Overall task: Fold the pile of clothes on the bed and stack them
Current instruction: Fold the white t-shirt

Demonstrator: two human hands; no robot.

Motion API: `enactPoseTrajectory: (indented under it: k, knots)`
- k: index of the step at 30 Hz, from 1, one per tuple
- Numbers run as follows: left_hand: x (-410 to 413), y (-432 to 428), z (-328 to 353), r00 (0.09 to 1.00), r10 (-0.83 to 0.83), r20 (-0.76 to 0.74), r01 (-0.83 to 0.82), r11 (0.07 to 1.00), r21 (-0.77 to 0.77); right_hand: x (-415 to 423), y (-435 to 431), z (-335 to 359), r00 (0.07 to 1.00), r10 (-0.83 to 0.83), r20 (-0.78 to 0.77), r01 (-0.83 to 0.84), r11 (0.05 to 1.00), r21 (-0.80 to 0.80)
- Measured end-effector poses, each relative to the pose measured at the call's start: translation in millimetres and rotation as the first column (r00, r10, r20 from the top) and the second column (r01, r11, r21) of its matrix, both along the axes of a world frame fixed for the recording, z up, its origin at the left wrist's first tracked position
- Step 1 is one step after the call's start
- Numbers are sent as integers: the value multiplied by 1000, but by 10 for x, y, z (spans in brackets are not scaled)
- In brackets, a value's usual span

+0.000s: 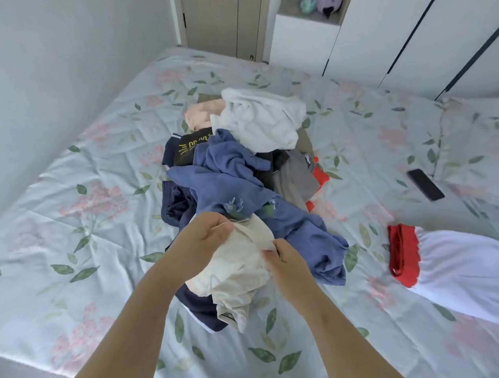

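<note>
**Pile of unfolded clothes mid-bed, one cream piece in hand**

Lies heaped at the centre of a pale blue quilted bed cover printed with pink flowers and green leaves. Includes a crumpled white cloth at the far end, a slate-blue embroidered sweatshirt sprawled across the middle, and dark navy pieces underneath.

At the near edge of the heap, shows a crumpled cream cotton garment raised slightly off the rest. Grips its upper edge with the left hand, fingers curled round a fold. Pinches the same edge between thumb and fingertips of the right hand.

Well apart to the right: a red-and-white garment laid out flat, and a black phone near the pillow.

Appears to be the picking-out step, hunting for the edges of one piece before folding; no folded stack in sight. Next, probably calls for drawing the cream garment clear of the navy cloth below, shaking it open and spreading it flat on bare quilt.
</note>
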State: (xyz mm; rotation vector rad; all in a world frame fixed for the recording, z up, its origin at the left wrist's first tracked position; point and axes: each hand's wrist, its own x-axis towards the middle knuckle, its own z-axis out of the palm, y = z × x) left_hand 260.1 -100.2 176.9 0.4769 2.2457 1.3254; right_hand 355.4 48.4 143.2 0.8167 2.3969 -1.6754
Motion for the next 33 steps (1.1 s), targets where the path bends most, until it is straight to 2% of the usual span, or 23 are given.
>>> enactPoseTrajectory:
  k: [4, 7, 10, 14, 16, 18, 20, 22, 25, 27, 30, 33]
  knots:
    - [270, 255, 183, 998, 47, -39, -47, 999, -10, 321, 254, 243, 994, -102, -48, 97, 991, -91]
    - [491, 539, 269, 996, 89, -26, -89, 996, 4, 589, 509, 411, 991, -100, -85, 89, 988, -127]
    - [688, 832, 352, 995, 100, -5, -100, 994, 39, 841, 831, 570, 986, -123, -115, 109, 986, -123]
    - [893, 1124, 505, 997, 55, -53, -49, 994, 102, 1097, 1194, 763, 965, -113, -236, 114, 993, -8]
    - [938, 1189, 595, 986, -88, -140, 89, 996, -3, 1170, 1312, 834, 948, -120, -296, 135, 990, 32]
    - [979, 1242, 661, 936, -298, -187, 251, 938, -238, 1201, 1408, 872, 922, -125, -367, 166, 983, 83]
    - [1026, 1276, 708, 909, -371, -190, 294, 894, -339, 1216, 1467, 879, 906, -121, -406, 176, 979, 99]
    - [1039, 1248, 747, 937, -333, -103, 300, 922, -244, 1228, 1510, 859, 913, -97, -397, 158, 979, 125]
    - [985, 1116, 819, 929, -332, 162, 310, 939, 146, 1277, 1532, 796, 934, -10, -357, 56, 991, 120]
    - [909, 1041, 821, 903, -371, 218, 300, 905, 301, 1306, 1515, 740, 948, 56, -313, -22, 993, 113]
    - [802, 1058, 755, 899, -322, 297, 146, 859, 491, 1329, 1486, 673, 972, 95, -216, -86, 995, 54]
    - [707, 1081, 741, 905, -225, 361, -45, 792, 608, 1383, 1480, 567, 980, 200, -11, -198, 976, 87]
